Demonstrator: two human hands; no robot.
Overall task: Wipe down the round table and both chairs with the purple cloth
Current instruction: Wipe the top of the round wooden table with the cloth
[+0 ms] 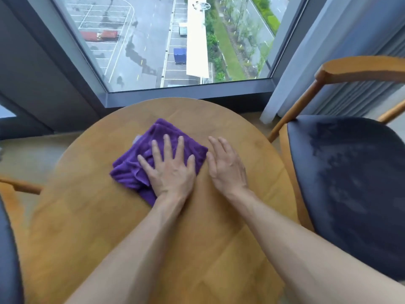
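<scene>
A folded purple cloth [140, 159] lies on the far half of the round wooden table [92, 216]. My left hand [171, 167] presses flat on the cloth with its fingers spread and straight. Just right of the cloth, my right hand [226, 165] rests flat on the bare tabletop, its thumb side touching the cloth's right edge. A wooden chair with a dark blue seat [350, 176] stands to the right of the table. Part of a second chair [8, 249] with the same dark seat shows at the left edge.
A large corner window [166, 40] rises directly behind the table and looks down on a car park. A pale curtain [306, 62] hangs at the back right, behind the right chair. Light floor [32, 150] shows to the left of the table.
</scene>
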